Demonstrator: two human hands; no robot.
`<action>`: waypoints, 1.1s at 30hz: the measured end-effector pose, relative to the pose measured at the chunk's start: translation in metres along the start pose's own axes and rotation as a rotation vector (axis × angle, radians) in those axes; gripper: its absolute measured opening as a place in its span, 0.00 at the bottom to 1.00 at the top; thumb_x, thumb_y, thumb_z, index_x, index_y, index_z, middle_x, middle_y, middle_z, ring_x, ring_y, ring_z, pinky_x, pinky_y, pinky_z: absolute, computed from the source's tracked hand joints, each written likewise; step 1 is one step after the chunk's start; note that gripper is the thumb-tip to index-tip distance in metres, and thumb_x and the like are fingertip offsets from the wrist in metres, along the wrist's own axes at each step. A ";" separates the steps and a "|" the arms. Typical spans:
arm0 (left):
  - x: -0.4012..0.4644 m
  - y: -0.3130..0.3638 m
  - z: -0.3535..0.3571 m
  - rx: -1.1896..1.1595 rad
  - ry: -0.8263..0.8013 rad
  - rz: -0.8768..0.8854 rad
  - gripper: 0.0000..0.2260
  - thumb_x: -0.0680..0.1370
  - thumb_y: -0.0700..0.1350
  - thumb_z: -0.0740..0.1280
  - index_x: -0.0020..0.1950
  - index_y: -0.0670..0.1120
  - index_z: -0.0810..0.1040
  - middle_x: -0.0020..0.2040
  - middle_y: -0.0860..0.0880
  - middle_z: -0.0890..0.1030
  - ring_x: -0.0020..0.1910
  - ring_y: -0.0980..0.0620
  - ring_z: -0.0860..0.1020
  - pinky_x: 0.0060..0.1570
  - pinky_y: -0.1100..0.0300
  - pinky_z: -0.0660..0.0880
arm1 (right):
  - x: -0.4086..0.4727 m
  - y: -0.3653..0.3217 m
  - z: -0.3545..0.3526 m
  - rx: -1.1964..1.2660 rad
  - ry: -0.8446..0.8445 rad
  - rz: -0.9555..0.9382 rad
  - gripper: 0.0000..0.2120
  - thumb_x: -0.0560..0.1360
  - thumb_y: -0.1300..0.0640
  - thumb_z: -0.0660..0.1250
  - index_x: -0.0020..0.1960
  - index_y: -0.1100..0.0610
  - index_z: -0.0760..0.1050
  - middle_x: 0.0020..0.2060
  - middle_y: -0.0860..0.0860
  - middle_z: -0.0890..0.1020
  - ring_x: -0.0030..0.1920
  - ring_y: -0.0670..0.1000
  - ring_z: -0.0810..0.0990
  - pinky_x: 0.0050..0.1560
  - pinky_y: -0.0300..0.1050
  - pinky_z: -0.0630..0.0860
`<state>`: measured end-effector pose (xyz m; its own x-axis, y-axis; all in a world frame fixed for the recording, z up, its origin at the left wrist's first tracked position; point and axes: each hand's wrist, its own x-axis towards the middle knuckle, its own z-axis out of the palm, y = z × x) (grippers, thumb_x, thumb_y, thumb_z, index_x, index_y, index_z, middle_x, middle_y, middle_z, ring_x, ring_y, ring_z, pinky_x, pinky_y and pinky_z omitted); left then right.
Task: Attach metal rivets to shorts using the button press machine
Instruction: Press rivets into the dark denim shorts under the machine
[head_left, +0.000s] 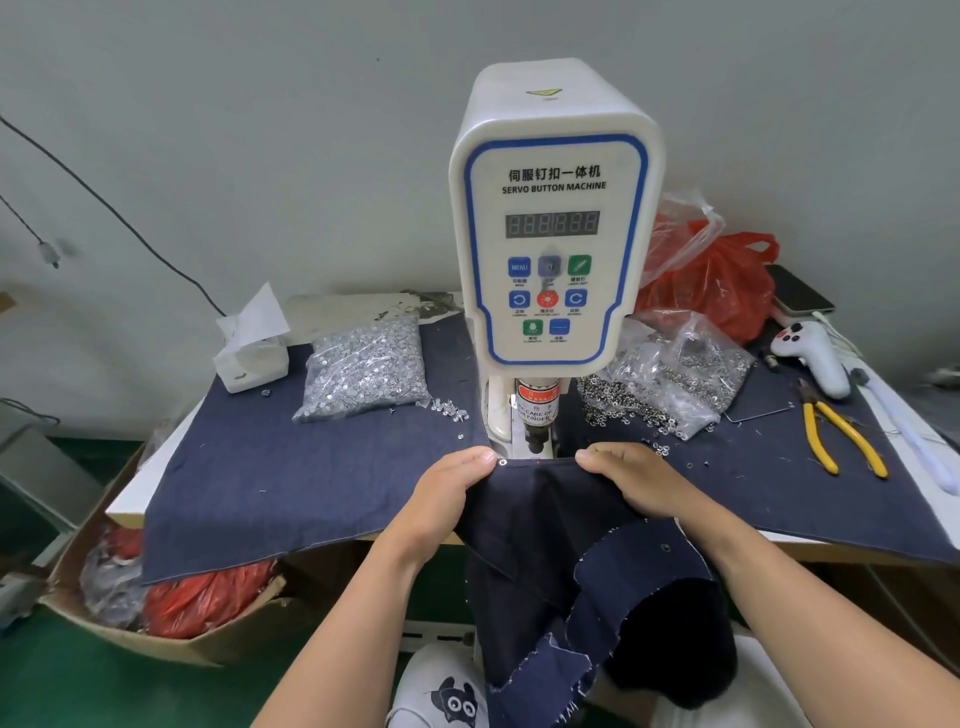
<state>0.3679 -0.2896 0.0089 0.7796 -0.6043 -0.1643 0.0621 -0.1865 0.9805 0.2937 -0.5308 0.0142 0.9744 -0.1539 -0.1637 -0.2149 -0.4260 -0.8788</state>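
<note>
pale wall behind, green floor below; between them a bench (130, 506) draped in dark blue cloth (291, 483). at its middle stands the white button machine (553, 218), its punch (535, 415) pointing down just behind the near edge. the shorts (561, 525) hang off that near edge, their top hem lying flat under the punch. the left hand (452, 488) pinches the hem with thumb and curled fingers, right beside a set rivet (502, 462). the right hand (623, 475) grips the hem on the other side, fingers curled over the fabric. a bag of rivets (363, 369) lies left of the machine, a tissue box (252, 353) toward the far left corner. right of the machine sit a bag of rings (670, 374), a red bag (722, 291) behind it, and yellow pliers (836, 431) near the right edge. a carton (171, 634) stands on the floor at left.
</note>
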 end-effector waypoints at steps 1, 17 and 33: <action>0.000 0.000 0.000 -0.005 0.004 0.000 0.11 0.81 0.53 0.62 0.42 0.51 0.74 0.41 0.53 0.76 0.44 0.57 0.74 0.50 0.55 0.68 | 0.000 -0.001 0.000 0.000 0.001 0.002 0.22 0.83 0.56 0.63 0.32 0.50 0.62 0.26 0.41 0.64 0.28 0.41 0.63 0.30 0.36 0.60; 0.005 -0.006 0.001 0.000 0.051 -0.055 0.08 0.78 0.58 0.64 0.44 0.58 0.81 0.44 0.61 0.83 0.45 0.66 0.80 0.56 0.59 0.73 | 0.000 -0.002 -0.001 -0.021 0.007 -0.012 0.23 0.83 0.60 0.63 0.31 0.50 0.60 0.24 0.40 0.63 0.27 0.40 0.61 0.30 0.36 0.59; 0.003 -0.004 0.002 0.026 0.002 -0.017 0.12 0.82 0.55 0.62 0.41 0.53 0.77 0.42 0.56 0.80 0.44 0.60 0.78 0.51 0.59 0.73 | -0.001 0.000 -0.001 -0.015 -0.013 -0.026 0.19 0.82 0.59 0.63 0.34 0.54 0.63 0.26 0.41 0.64 0.28 0.40 0.62 0.31 0.37 0.60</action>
<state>0.3690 -0.2922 0.0045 0.7796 -0.5996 -0.1808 0.0592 -0.2169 0.9744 0.2923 -0.5316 0.0144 0.9804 -0.1316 -0.1468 -0.1907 -0.4428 -0.8761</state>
